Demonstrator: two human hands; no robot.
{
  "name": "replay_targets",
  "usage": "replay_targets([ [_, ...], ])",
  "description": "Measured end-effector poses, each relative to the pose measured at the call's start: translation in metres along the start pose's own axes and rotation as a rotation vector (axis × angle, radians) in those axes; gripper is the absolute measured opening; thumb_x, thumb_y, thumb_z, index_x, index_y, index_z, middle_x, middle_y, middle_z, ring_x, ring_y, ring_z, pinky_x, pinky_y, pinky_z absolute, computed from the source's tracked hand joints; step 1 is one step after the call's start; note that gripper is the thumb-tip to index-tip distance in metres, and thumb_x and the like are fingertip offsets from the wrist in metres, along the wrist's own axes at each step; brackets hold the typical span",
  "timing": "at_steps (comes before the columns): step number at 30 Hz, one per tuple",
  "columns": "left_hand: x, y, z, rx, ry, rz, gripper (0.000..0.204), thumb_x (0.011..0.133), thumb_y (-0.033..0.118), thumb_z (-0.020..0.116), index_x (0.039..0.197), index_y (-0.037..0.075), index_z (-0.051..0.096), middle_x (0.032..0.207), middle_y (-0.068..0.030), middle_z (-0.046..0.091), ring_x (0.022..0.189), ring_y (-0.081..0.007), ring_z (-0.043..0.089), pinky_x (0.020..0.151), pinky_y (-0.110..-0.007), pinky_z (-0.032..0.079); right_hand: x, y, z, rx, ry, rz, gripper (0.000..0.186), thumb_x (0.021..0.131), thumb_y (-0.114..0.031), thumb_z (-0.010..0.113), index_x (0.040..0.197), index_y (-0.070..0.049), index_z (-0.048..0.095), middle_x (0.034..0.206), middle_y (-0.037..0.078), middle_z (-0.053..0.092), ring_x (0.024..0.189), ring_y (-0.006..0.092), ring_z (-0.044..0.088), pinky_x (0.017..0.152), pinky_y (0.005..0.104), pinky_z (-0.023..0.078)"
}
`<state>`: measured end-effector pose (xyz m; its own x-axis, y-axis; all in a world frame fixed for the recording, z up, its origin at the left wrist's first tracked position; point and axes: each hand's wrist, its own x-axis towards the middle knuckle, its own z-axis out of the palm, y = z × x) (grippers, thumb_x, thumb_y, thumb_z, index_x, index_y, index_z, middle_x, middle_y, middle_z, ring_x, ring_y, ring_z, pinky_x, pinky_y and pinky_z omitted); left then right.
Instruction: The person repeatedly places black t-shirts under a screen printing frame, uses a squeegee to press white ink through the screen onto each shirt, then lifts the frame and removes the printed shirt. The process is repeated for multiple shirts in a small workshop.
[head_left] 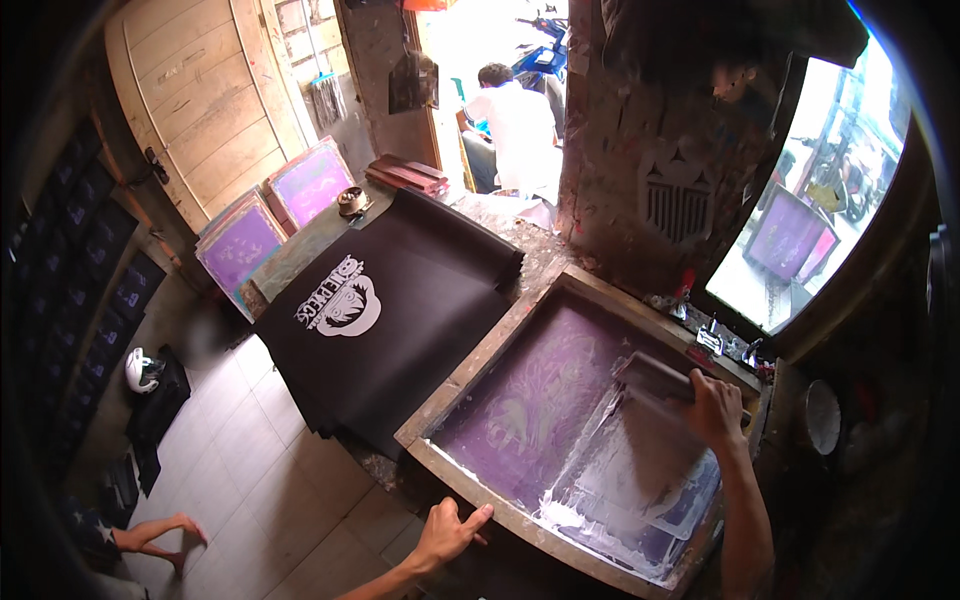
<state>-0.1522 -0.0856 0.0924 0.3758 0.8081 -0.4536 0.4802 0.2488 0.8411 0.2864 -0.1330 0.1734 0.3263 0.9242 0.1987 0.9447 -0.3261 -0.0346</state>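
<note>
A wooden-framed silk screen (470, 488) lies on the worktable at right, with purple mesh. White ink (600, 500) is smeared over its near right part. My right hand (714, 408) is closed on a squeegee (655, 378), which is inside the frame over the inked mesh. At the frame's near left edge, my left hand (450, 532) grips the wood with curled fingers. Left of the screen lies a stack of black sheets (420, 300); the top one bears a white cartoon-head print with lettering (345, 300). What lies beneath the screen is hidden.
Purple screens (240, 245) lean beyond the sheets, near a small round tin (352, 202). Metal clamps (710, 338) stand along the screen's far right side. A person in white (510, 130) sits in the doorway. Another person's bare legs (160, 535) show at lower left.
</note>
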Motion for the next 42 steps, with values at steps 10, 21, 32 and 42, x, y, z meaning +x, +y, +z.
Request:
replay_targets([
  [10, 0.008, -0.005, 0.009, -0.099, 0.048, 0.055, 0.055, 0.092, 0.038, 0.077, 0.084, -0.010, 0.051, 0.078, -0.0218, 0.068, 0.065, -0.0258, 0.073, 0.052, -0.036, 0.061, -0.113, -0.036, -0.012, 0.098, -0.079, -0.425, 0.005, 0.080, -0.013, 0.061, 0.084, -0.014, 0.060, 0.068, 0.005, 0.063, 0.064, 0.0260, 0.069, 0.059, 0.0403, 0.052],
  [21, 0.001, 0.000, 0.013, -0.172, 0.059, 0.084, 0.049, 0.097, 0.032, 0.070, 0.094, -0.008, 0.043, 0.091, -0.0225, 0.061, 0.062, -0.0294, 0.071, 0.051, -0.037, 0.062, -0.036, 0.015, 0.007, 0.011, 0.101, 0.054, 0.032, 0.085, -0.032, 0.077, 0.093, -0.007, 0.059, 0.080, 0.012, 0.070, 0.075, 0.0326, 0.072, 0.068, 0.0440, 0.055],
  [32, 0.007, -0.019, 0.007, -0.254, 0.036, 0.125, 0.042, 0.100, 0.030, 0.068, 0.094, -0.002, 0.041, 0.084, -0.0206, 0.061, 0.060, -0.0268, 0.069, 0.050, -0.035, 0.060, -0.211, -0.129, -0.020, 0.004, 0.012, 0.022, 0.004, 0.084, -0.014, 0.063, 0.083, -0.013, 0.060, 0.069, 0.004, 0.064, 0.062, 0.0192, 0.068, 0.056, 0.0335, 0.048],
  [42, -0.007, 0.010, -0.004, -0.339, 0.001, 0.385, 0.042, 0.104, 0.044, 0.058, 0.091, 0.004, 0.049, 0.065, -0.0104, 0.060, 0.051, -0.0204, 0.060, 0.046, -0.032, 0.048, -0.222, -0.156, -0.062, 0.045, 0.362, 0.262, 0.049, 0.084, -0.056, 0.074, 0.098, -0.010, 0.064, 0.088, 0.006, 0.063, 0.085, 0.0225, 0.063, 0.095, 0.0507, 0.035],
])
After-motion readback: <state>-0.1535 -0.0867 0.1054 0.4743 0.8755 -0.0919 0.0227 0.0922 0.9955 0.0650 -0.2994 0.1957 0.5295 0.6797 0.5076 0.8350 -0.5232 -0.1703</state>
